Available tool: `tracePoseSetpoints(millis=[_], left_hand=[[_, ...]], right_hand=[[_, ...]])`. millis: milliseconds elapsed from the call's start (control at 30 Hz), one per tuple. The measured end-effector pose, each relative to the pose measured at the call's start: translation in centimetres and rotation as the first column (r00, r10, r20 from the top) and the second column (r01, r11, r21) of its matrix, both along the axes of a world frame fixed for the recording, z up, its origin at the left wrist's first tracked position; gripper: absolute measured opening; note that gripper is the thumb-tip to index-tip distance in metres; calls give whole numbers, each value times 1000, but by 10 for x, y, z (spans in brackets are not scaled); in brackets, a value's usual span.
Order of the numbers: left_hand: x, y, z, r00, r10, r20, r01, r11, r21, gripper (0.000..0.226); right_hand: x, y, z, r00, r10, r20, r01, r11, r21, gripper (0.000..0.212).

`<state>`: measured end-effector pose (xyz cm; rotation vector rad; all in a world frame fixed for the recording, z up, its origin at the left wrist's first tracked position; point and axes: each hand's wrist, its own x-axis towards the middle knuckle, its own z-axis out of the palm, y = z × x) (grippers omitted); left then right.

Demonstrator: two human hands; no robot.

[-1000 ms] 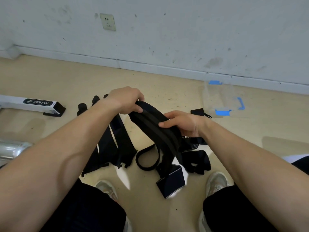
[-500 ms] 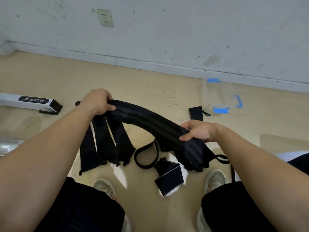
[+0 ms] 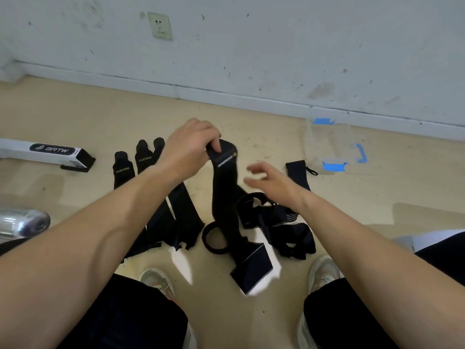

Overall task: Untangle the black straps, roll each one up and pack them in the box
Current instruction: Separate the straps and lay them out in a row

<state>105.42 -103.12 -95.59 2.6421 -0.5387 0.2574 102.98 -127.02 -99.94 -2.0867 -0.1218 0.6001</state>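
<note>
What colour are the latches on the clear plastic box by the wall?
Blue latches on the box, head view.

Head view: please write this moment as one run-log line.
left hand: pinches top of black strap, hanging down | right hand: open, holds nothing | clear box: on floor, no strap visible inside

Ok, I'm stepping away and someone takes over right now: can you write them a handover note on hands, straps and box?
Left hand grips the top end of one long black fabric strap, which hangs toward the floor.
Right hand is open beside it, holding nothing.
Three flat black straps lie side by side at left; a tangled black heap lies below the right hand; one short black strap lies by the clear plastic box with blue latches.
Done: several straps separated. Left: nothing rolled, no strap seen in the box; untangle the heap, roll each, pack.
</note>
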Motion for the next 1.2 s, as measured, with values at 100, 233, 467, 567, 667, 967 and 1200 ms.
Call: tracePoseSetpoints(millis=[100, 233, 467, 567, 667, 967, 1200], left_hand=[[-7, -17, -3, 1000, -16, 10, 17, 991, -130, 23], [-9, -21, 4, 959, 270, -81, -282, 920, -271, 28], [-17, -15, 17, 438, -349, -828, -765, 340, -547, 83], [-23, -19, 19, 579, -269, -770, -658, 404, -635, 51], [-24, -14, 11, 663, -45, -747, -606, 553, -571, 22], [-27, 13, -20, 384, 360, -850, -401, 894, 197, 31], [-30, 8, -50, 91, 86, -992, -739, 673, -9, 26]], right_hand=[[9, 10, 16, 994, -30, -107, 62, 951, 303, 37], [5, 19, 31, 989, -138, -48, 144, 873, 465, 24], [1, 61, 56, 928, -341, -148, 371, 838, 400, 30], [-8, 75, 53, 885, -413, -216, 465, 806, 366, 29], [-22, 95, 34, 845, -466, -262, 531, 788, 311, 22], [-74, 107, -2, 624, -39, -781, 441, 842, 310, 35], [-55, 75, -31, 715, -86, -694, 368, 890, 269, 42]])
